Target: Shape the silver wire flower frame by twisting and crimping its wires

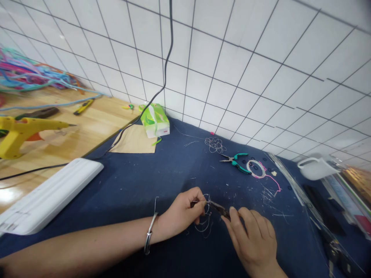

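Observation:
My left hand [185, 210] is closed, thumb and forefinger pinching a piece of thin looped wire [203, 225] low over the dark blue mat [139, 181]. Several loops of that wire hang below the fingertips. My right hand [252, 235] is wrapped round dark-handled pliers [219, 209], whose tip points left and meets the wire beside my left fingertips. Whether the jaws are closed on the wire is too small to tell. The pliers' handles are mostly hidden inside my right hand.
Teal-handled pliers [236, 160], a coiled wire flower shape [215, 144] and a white ring spool [256, 169] lie ahead. Wire scraps dot the mat. Leftward are a white power strip [58, 195], a yellow glue gun [21, 133] and a tissue pack [155, 119]. A white mug [317, 168] stands right.

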The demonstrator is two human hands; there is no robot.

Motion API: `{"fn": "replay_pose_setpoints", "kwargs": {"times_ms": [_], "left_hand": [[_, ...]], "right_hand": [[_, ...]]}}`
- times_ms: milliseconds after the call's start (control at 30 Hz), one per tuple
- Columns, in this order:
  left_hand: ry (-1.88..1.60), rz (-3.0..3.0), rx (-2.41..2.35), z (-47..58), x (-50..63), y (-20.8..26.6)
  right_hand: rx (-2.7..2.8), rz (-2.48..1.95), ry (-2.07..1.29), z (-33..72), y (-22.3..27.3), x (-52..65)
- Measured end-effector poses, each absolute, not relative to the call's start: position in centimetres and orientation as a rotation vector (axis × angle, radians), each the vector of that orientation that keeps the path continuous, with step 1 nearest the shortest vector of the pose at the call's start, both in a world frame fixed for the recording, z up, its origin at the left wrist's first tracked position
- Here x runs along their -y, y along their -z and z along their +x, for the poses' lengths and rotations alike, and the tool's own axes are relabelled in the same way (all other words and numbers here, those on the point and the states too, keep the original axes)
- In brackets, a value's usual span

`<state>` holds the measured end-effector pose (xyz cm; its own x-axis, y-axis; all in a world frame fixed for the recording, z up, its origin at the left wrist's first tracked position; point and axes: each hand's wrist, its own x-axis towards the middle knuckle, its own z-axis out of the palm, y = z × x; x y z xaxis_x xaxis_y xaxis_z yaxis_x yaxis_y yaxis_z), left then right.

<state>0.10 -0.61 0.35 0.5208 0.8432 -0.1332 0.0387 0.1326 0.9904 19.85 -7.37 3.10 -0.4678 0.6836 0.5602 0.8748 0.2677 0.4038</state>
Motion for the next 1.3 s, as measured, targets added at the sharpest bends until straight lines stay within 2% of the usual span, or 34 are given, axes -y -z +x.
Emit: {"fn": "replay_pose_setpoints", "kwargs": {"times_ms": [1300], "left_hand": [[-0.737,1.372,-0.84,0.07,0.59,-0.41]], "right_hand": [[2.308,-1.448,0.921,19.83,-3.28,7.31]]}}
